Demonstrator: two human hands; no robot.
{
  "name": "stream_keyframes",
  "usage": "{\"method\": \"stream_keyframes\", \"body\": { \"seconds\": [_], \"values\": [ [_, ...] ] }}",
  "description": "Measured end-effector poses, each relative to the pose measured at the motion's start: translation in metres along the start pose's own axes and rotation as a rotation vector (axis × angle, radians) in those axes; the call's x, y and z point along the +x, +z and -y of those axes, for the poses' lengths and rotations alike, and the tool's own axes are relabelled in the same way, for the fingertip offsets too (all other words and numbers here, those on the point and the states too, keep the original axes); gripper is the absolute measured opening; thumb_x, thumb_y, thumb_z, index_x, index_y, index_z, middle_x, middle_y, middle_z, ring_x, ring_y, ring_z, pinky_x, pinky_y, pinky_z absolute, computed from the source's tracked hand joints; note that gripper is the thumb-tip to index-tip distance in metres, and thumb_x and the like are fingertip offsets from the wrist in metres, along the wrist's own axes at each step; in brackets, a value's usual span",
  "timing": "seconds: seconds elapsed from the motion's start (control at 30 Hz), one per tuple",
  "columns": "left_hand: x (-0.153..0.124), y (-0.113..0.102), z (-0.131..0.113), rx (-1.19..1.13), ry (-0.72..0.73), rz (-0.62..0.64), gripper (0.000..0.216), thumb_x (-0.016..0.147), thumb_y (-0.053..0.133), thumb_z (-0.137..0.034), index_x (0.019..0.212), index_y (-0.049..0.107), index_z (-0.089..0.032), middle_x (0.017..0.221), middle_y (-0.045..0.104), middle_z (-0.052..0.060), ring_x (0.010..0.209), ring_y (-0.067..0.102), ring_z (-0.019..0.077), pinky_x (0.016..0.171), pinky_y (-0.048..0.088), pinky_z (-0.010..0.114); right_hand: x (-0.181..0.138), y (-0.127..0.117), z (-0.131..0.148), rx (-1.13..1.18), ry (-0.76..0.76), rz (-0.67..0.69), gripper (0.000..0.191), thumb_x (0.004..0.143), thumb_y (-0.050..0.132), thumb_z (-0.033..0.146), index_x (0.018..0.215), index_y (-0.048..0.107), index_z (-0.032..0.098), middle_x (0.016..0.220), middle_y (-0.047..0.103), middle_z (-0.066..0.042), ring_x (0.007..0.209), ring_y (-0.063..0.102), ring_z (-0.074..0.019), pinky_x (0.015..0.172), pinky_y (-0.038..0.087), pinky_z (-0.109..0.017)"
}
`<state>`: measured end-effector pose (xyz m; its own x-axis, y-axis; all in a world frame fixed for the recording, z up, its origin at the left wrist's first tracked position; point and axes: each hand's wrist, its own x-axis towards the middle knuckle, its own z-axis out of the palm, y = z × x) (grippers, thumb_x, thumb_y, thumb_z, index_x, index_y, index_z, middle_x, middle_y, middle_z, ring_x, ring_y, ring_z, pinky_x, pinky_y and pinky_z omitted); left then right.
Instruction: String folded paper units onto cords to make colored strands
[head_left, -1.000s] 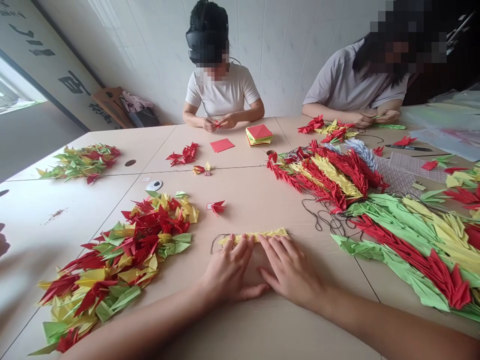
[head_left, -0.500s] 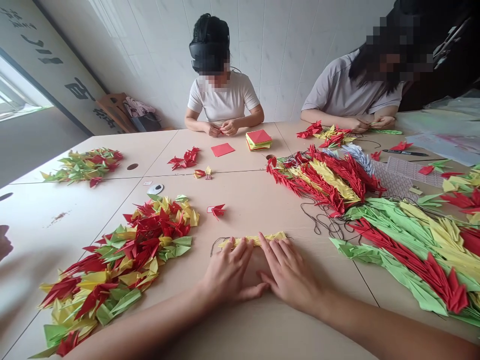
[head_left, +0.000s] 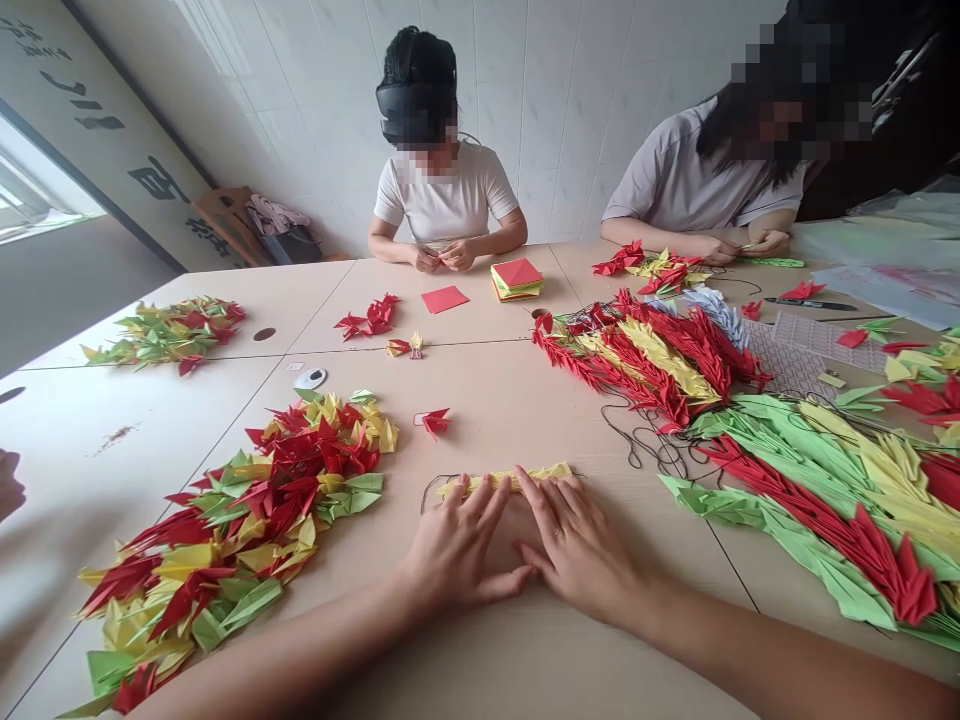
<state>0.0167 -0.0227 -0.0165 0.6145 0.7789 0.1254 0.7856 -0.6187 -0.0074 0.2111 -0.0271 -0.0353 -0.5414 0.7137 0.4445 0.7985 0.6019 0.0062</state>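
My left hand (head_left: 459,545) and my right hand (head_left: 581,545) lie flat on the table (head_left: 495,660), side by side, fingers stretched out, thumbs touching. Their fingertips press on a short string of yellow folded paper cranes (head_left: 510,478) with a dark thread end on its left. A single red paper crane (head_left: 434,421) lies just beyond. A big heap of loose red, yellow and green cranes (head_left: 247,510) lies to the left of my left hand.
Long strung rows of red, yellow and green cranes (head_left: 787,460) and loose black thread (head_left: 645,440) fill the right. A stack of paper squares (head_left: 517,277) and a red sheet (head_left: 445,299) lie far across. Two people sit opposite, folding. Another crane pile (head_left: 169,330) lies far left.
Between the earliest frame and half a second ago the view tilted slightly; my hands have stayed flat on the yellow crane string throughout.
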Motion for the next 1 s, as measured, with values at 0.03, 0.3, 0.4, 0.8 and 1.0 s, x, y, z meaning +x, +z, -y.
{"method": "stream_keyframes", "body": {
  "seconds": [0.03, 0.3, 0.4, 0.8, 1.0],
  "values": [
    [0.001, -0.001, 0.000, -0.001, -0.007, 0.013, 0.086, 0.082, 0.034, -0.075, 0.139, 0.045, -0.011, 0.129, 0.058, 0.017, 0.114, 0.055, 0.0328, 0.094, 0.049, 0.045, 0.000, 0.000, 0.000, 0.000, 0.000, 0.000, 0.064, 0.091, 0.045, 0.036, 0.144, 0.032, 0.003, 0.119, 0.060, -0.016, 0.110, 0.050, -0.0280, 0.098, 0.038, -0.044],
    [0.003, -0.003, -0.001, -0.062, -0.028, 0.038, 0.082, 0.082, 0.036, -0.072, 0.136, 0.047, -0.011, 0.126, 0.059, 0.018, 0.113, 0.056, 0.0346, 0.092, 0.051, 0.048, 0.003, -0.004, -0.002, 0.047, -0.003, 0.073, 0.052, 0.090, 0.049, 0.037, 0.134, 0.049, 0.008, 0.118, 0.062, -0.014, 0.106, 0.052, -0.0287, 0.097, 0.039, -0.044],
    [0.003, -0.004, 0.000, -0.102, -0.034, 0.014, 0.081, 0.081, 0.041, -0.071, 0.135, 0.048, -0.012, 0.125, 0.060, 0.017, 0.111, 0.056, 0.0349, 0.091, 0.051, 0.048, 0.002, -0.003, -0.003, 0.097, 0.016, 0.087, 0.053, 0.089, 0.050, 0.035, 0.135, 0.049, 0.008, 0.121, 0.061, -0.013, 0.109, 0.052, -0.0281, 0.099, 0.038, -0.045],
    [-0.002, 0.002, -0.003, -0.012, -0.028, -0.018, 0.079, 0.080, 0.042, -0.069, 0.136, 0.048, -0.013, 0.128, 0.058, 0.017, 0.115, 0.051, 0.0370, 0.085, 0.050, 0.046, 0.001, -0.004, -0.001, 0.044, -0.010, 0.082, 0.053, 0.091, 0.046, 0.034, 0.134, 0.049, 0.004, 0.122, 0.060, -0.015, 0.109, 0.050, -0.0290, 0.098, 0.036, -0.045],
    [-0.003, -0.004, -0.004, -0.060, -0.068, -0.123, 0.074, 0.082, 0.043, -0.067, 0.139, 0.045, -0.019, 0.126, 0.059, 0.013, 0.107, 0.053, 0.0332, 0.094, 0.038, 0.051, 0.005, -0.013, -0.004, -0.004, -0.038, 0.026, 0.056, 0.090, 0.046, 0.039, 0.136, 0.048, 0.007, 0.125, 0.057, -0.016, 0.113, 0.047, -0.0327, 0.099, 0.032, -0.049]
  ]
}}
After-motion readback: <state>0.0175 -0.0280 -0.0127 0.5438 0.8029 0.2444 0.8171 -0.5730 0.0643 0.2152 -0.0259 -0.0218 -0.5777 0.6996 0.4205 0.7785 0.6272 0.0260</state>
